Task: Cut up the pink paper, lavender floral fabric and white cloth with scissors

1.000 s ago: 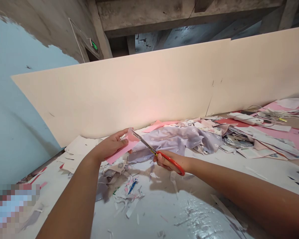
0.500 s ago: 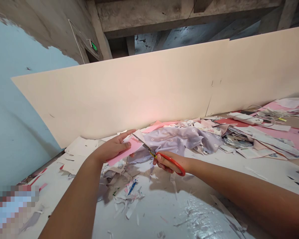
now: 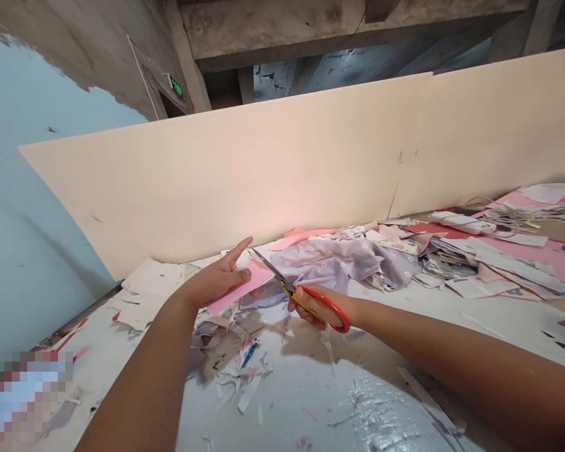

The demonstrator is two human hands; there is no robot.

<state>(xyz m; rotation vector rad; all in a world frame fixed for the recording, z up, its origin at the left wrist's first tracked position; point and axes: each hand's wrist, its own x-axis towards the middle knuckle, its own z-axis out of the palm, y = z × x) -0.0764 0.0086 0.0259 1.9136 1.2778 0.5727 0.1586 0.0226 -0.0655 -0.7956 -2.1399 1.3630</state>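
White table (image 3: pixel 324 408) strewn with scraps (image 3: pixel 248 397) | right hand (image 3: pixel 312 305) grips scissors (image 3: pixel 289 289) | left hand (image 3: pixel 216 280) pinches pink sheet (image 3: pixel 235 294) beside them, thumb on top | sheet probably light, bendy (paper or cloth, cannot tell); best held near its edge

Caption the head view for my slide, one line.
Left hand grips a pink sheet; right hand holds red-handled scissors above a scrap-strewn table.
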